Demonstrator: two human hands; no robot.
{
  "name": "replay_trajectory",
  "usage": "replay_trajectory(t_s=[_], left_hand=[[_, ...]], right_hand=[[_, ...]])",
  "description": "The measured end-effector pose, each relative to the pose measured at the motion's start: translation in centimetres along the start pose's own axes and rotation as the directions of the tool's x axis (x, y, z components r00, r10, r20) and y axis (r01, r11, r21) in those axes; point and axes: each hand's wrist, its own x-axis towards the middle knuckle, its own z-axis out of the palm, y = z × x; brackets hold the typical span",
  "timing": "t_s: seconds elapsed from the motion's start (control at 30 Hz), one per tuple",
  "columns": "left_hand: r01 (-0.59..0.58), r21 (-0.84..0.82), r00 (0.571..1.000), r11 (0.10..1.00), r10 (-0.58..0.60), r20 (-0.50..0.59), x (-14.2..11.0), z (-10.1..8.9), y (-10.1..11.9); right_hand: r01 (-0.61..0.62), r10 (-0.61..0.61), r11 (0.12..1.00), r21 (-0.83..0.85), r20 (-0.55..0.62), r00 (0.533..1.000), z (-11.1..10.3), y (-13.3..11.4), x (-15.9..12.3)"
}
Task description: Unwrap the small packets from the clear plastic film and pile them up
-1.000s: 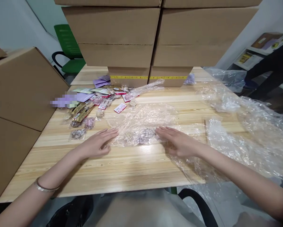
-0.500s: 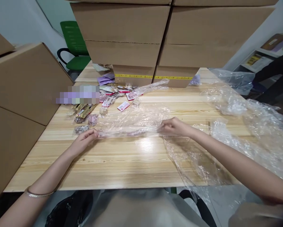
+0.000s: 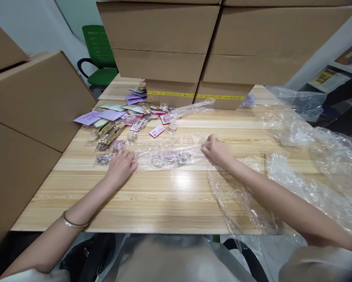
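A strip of clear plastic film [image 3: 170, 158] lies across the table in front of me, with small greyish and pinkish pieces showing through its middle. My left hand [image 3: 121, 166] is at the film's left end, back upward, fingers bent together over it; the thumb is mostly hidden. At the other end my right hand [image 3: 219, 150] pinches the film between thumb and fingers. Close to my left hand are small clear packets, one greyish [image 3: 103, 158] and one pinkish [image 3: 118, 145]. A white and red card packet [image 3: 156, 131] lies beyond the film.
Purple packets [image 3: 112, 114] and gold packets [image 3: 112, 135] are piled at the back left. Large cardboard boxes stand on the left [image 3: 43, 102] and across the back [image 3: 164, 39]. Crumpled clear plastic [image 3: 307, 188] covers the table's right side and hangs over the front edge.
My left hand has shifted right and turned back-up over the film. The film has gone from drawn up along its near edge to lying flatter. My right hand has moved slightly up.
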Motion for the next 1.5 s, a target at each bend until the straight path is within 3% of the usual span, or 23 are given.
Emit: replay_trajectory(t_s=[0.07,0.1,0.17,0.2,0.23,0.27,0.33,0.5,0.6,0.7,0.8,0.87,0.97,1.03,1.13,1.23,1.37,1.4,1.5], left_hand=[[-0.12,0.021,0.988,0.993,0.122,-0.096,-0.5,-0.4,0.7],[-0.228,-0.026,0.971,0.973,0.225,-0.085,-0.7,-0.6,0.9],[-0.432,-0.173,0.896,0.885,0.443,0.028,-0.9,-0.7,1.1],[-0.477,-0.241,0.855,0.845,0.51,0.094,-0.8,-0.6,1.0],[-0.477,-0.287,0.835,0.831,0.53,0.147,-0.7,-0.4,0.9],[-0.447,-0.313,0.839,0.838,0.514,0.179,-0.5,-0.1,0.8],[-0.362,-0.35,0.873,0.864,0.446,0.198,0.0,0.4,0.3],[-0.099,-0.342,0.971,0.934,0.166,0.17,1.8,0.6,0.3],[0.024,-0.189,0.983,0.982,0.011,0.181,2.8,0.8,1.4],[0.076,-0.077,0.979,0.994,-0.06,0.195,3.4,1.4,2.7],[0.118,0.015,0.981,0.993,-0.119,0.154,3.2,1.7,3.7],[0.047,0.053,0.997,0.997,-0.05,0.05,3.0,1.6,4.4],[-0.254,0.027,0.966,0.967,0.255,-0.043,2.9,1.9,6.3],[-0.395,-0.044,0.918,0.917,0.396,-0.001,3.2,2.6,8.1],[-0.39,-0.111,0.912,0.914,0.4,0.088,3.7,3.8,10.6],[-0.354,-0.128,0.921,0.926,0.369,0.126,3.9,4.6,11.8],[-0.349,-0.141,0.922,0.926,0.367,0.128,4.0,5.1,12.0],[-0.355,-0.153,0.919,0.922,0.374,0.125,4.1,5.2,11.9],[-0.384,-0.231,0.905,0.894,0.414,0.099,4.6,5.8,11.3]], right_hand=[[0.207,-0.207,0.978,-0.006,-0.075,0.975,-0.8,1.0,-0.5],[0.358,-0.355,0.934,0.022,-0.07,0.932,-1.2,1.5,-0.8],[0.607,-0.614,0.781,0.146,0.01,0.789,-1.5,2.3,-1.6],[0.663,-0.688,0.714,0.224,0.052,0.724,-1.4,2.5,-1.9],[0.678,-0.722,0.676,0.289,0.079,0.687,-1.2,2.7,-2.1],[0.669,-0.729,0.665,0.332,0.091,0.679,-0.9,2.7,-2.1],[0.632,-0.701,0.689,0.354,0.104,0.706,-0.4,2.5,-1.7],[0.44,-0.459,0.888,0.135,0.177,0.871,-0.1,1.2,1.1],[0.342,-0.348,0.938,0.064,0.172,0.922,0.3,-0.1,2.4],[0.269,-0.266,0.963,0.002,0.151,0.952,0.8,-1.4,2.8],[0.178,-0.176,0.982,-0.064,0.037,0.984,0.4,-1.6,2.7],[0.049,-0.049,0.994,-0.096,-0.001,0.999,-0.6,-0.9,2.9],[-0.149,0.148,0.989,-0.007,0.192,0.97,-2.0,0.5,3.5],[-0.229,0.164,0.962,0.145,0.361,0.918,-2.7,1.1,3.9],[-0.295,0.094,0.848,0.44,0.422,0.902,-3.1,0.9,4.2],[-0.263,0.081,0.718,0.644,0.299,0.951,-2.8,-1.1,3.8],[-0.116,0.071,0.492,0.863,0.093,0.993,-1.4,-6.1,2.4],[-0.065,0.025,0.476,0.877,0.06,0.998,-0.8,-7.4,1.9],[0.175,-0.22,0.563,0.808,-0.058,0.974,0.7,-10.0,0.6]])
